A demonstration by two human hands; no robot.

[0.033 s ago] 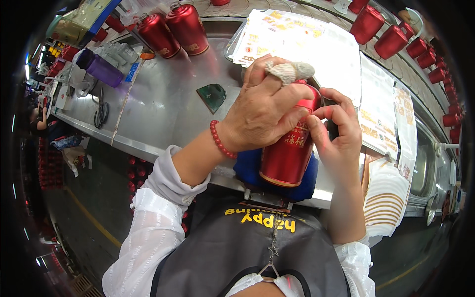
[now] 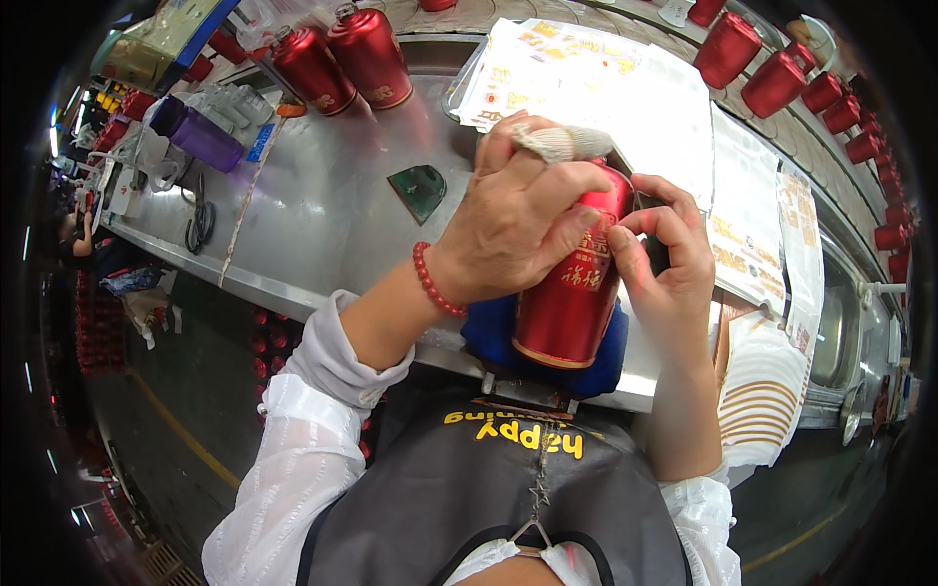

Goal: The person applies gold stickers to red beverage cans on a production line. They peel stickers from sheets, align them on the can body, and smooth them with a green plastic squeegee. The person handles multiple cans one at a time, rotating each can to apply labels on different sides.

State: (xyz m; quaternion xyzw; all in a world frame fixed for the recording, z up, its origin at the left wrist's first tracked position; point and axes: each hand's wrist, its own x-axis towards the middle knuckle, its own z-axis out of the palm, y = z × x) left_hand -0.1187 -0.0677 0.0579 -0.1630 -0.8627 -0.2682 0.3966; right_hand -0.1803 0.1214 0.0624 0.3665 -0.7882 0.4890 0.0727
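Observation:
A glossy red bottle (image 2: pixel 562 327) with gold print and a gold band at its base lies tilted on a blue cloth pad (image 2: pixel 486 330) at the table's near edge. From the left, my left hand (image 2: pixel 523 210) bends over its shoulder, the thumb pressed to the front near the gold print. A white knitted finger cover (image 2: pixel 567 144) sits on one of its fingers. My right hand (image 2: pixel 676 256) curls at the bottle's right side, thumb against the surface and fingers bent near the neck. Whether anything small is between those fingertips is hidden.
White sheets of gold decals (image 2: pixel 596 73) cover the table's back right. Two red bottles (image 2: pixel 369 59) stand at the back left. A dark green triangular piece (image 2: pixel 420 191), a purple bottle (image 2: pixel 200 135) and black scissors (image 2: pixel 199 217) lie leftward. More red bottles (image 2: pixel 728 49) line a conveyor.
My left hand has shifted slightly left, its thumb moving off part of the bottle's front, so more gold print shows. My right hand has barely moved.

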